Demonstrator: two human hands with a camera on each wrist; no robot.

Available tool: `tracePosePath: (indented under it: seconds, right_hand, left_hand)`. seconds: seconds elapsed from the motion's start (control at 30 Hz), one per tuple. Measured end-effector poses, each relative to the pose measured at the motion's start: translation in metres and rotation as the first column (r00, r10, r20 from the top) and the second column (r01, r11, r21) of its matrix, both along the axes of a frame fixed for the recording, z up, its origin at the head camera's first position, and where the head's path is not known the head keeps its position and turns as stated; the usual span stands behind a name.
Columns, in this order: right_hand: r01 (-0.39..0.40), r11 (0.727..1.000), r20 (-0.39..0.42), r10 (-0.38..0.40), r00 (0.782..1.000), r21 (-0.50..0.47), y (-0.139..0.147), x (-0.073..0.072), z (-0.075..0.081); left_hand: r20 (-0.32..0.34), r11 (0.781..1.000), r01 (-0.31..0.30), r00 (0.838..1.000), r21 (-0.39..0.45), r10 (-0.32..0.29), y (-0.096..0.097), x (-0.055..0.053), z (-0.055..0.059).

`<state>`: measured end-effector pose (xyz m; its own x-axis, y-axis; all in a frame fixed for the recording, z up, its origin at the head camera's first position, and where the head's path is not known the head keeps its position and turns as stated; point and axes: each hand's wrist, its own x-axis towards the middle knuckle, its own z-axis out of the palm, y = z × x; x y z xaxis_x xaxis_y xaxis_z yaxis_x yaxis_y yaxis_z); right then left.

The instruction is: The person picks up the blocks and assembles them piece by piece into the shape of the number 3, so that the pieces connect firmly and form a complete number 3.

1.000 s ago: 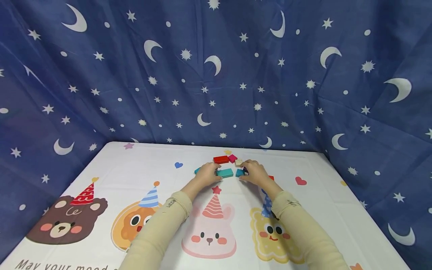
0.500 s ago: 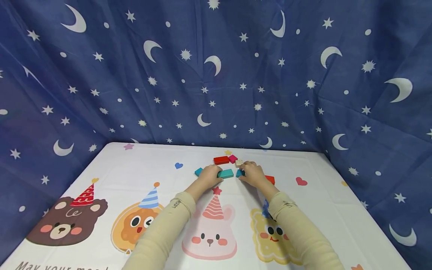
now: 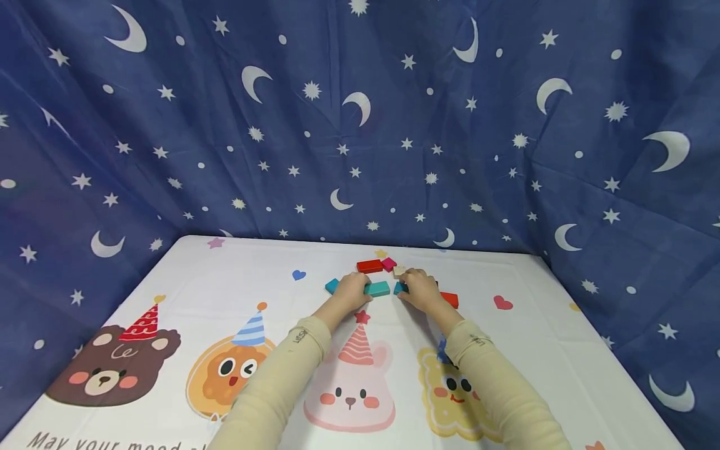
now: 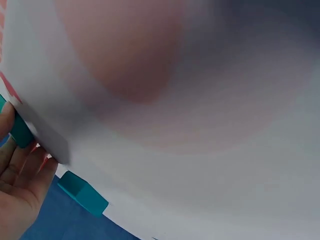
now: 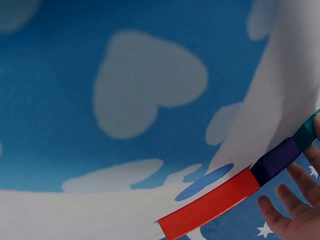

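Observation:
My left hand pinches a long turquoise block between thumb and fingers. In the left wrist view that block shows partly behind the thumb. A second blue-teal block lies just left of this hand. My right hand pinches a small dark teal block, mostly covered by its fingers. In the right wrist view a dark purple block and a long red-orange block run on from the teal block in a line. The purple block is mostly hidden by the hand from above.
Behind the hands lie a red block, a small magenta block and a cream block. The white tablecloth bears printed cartoon animals. A dark blue star-and-moon curtain hangs along the table's far edge.
My left hand has shifted slightly right, uncovering more of the blue-teal block beside it. My right hand has moved slightly left, showing more of the red-orange block. The turquoise block stays nearly in place.

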<state>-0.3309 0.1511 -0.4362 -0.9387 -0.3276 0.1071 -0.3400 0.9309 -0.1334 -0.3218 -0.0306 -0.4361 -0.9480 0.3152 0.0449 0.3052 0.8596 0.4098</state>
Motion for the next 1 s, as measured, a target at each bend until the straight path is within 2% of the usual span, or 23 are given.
tracePosePath:
  seconds: [0.03,0.27,0.5,0.87,1.0]
  right_hand:
    - [0.009,1.000,0.024,-0.009,1.000,-0.006,0.000,0.001,0.002]
    - [-0.012,1.000,-0.001,0.012,1.000,-0.002,-0.001,0.003,0.004]
    - [-0.015,1.000,-0.006,0.015,1.000,-0.013,-0.002,0.006,0.007]
    - [-0.058,0.994,-0.029,0.056,0.998,-0.090,0.001,0.008,0.010]
    - [-0.066,0.988,-0.014,0.065,0.998,-0.139,0.001,0.009,0.011]
  left_hand:
    - [0.001,1.000,-0.001,1.000,0.006,0.001,0.000,0.000,0.000]
    - [0.010,1.000,-0.029,1.000,0.011,0.029,-0.001,-0.002,0.000]
    - [0.009,0.999,-0.019,1.000,0.043,0.019,-0.004,0.001,0.003]
    - [-0.016,0.998,0.016,1.000,0.063,-0.015,-0.013,0.000,0.014]
    - [-0.024,0.995,0.023,0.999,0.097,-0.020,-0.019,0.000,0.015]
